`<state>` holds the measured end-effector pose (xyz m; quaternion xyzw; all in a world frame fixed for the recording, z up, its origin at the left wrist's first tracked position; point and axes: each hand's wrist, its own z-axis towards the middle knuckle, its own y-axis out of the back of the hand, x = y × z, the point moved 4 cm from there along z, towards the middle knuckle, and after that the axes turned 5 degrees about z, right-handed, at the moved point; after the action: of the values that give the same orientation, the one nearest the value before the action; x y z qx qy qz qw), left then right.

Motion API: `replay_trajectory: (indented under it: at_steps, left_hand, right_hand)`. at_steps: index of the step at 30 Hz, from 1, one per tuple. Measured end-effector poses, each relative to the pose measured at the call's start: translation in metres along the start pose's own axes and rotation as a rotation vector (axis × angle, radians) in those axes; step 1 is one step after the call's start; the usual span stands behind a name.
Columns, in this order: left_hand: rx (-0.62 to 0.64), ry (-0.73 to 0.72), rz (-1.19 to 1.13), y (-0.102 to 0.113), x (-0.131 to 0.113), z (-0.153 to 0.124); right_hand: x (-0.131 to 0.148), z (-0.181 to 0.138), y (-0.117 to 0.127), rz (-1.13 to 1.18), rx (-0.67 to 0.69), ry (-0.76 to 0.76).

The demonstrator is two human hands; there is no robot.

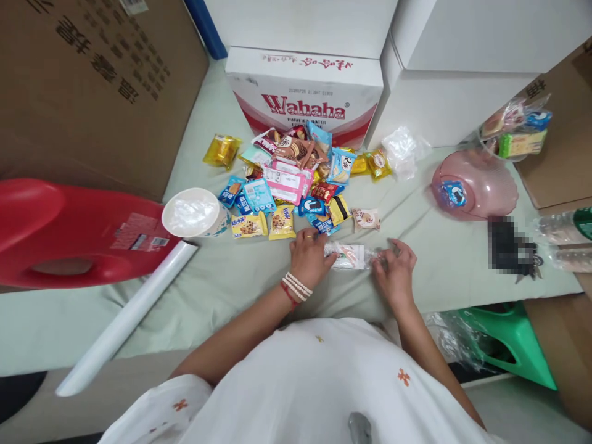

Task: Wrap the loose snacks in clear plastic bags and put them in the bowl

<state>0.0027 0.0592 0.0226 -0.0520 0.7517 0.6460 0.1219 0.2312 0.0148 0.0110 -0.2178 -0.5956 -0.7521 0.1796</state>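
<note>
A small white wrapped snack point(350, 257) in clear plastic lies crosswise on the cloth in front of me. My left hand point(306, 258), with beaded bracelets at its wrist, is closed around the left end of the pack, its thumb along the near side. At the opposite end, my right hand point(394, 274) pinches the loose clear plastic between thumb and fingertip, with the other fingers raised. Just beyond are a yellow cookie packet point(282, 222), a beige packet point(367, 219) and a heap of colourful snack packets point(283, 182).
Behind the heap stands a Wahaha carton point(305, 92). A paper bowl point(191, 213), a white roll point(129, 314) and a red jug point(83, 231) are at left. Crumpled plastic point(406, 151), a pink bowl point(481, 185) and clear cups point(567, 227) are at right.
</note>
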Motion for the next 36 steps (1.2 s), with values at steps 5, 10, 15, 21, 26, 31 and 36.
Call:
replay_trajectory:
  at_steps: [5,10,15,21,26,31,36]
  left_hand:
    - [0.152,-0.120,-0.034,0.002,-0.005,0.011]
    - [0.282,-0.086,-0.104,0.003,-0.001,0.021]
    - [0.263,0.034,-0.219,0.000,0.011,0.028]
    - [0.361,0.151,-0.840,-0.003,0.013,0.010]
    - [0.256,-0.029,-1.134,0.020,0.016,-0.009]
    - [0.343,-0.068,-1.163,0.002,-0.008,-0.012]
    - [0.198,-0.102,-1.048,-0.002,-0.014,-0.011]
  right_hand:
    - [0.048,0.007,-0.005,0.097,0.196,0.143]
    - [0.088,-0.008,-0.041,0.108,0.359,0.355]
    - [0.084,-0.034,-0.057,0.155,0.308,0.427]
    - [0.072,-0.034,-0.057,0.199,0.177,0.397]
    - [0.061,-0.007,-0.026,0.527,0.278,0.238]
    - [0.063,-0.014,-0.026,0.942,0.364,-0.129]
    - [0.023,0.025,0.020,0.688,0.073,-0.195]
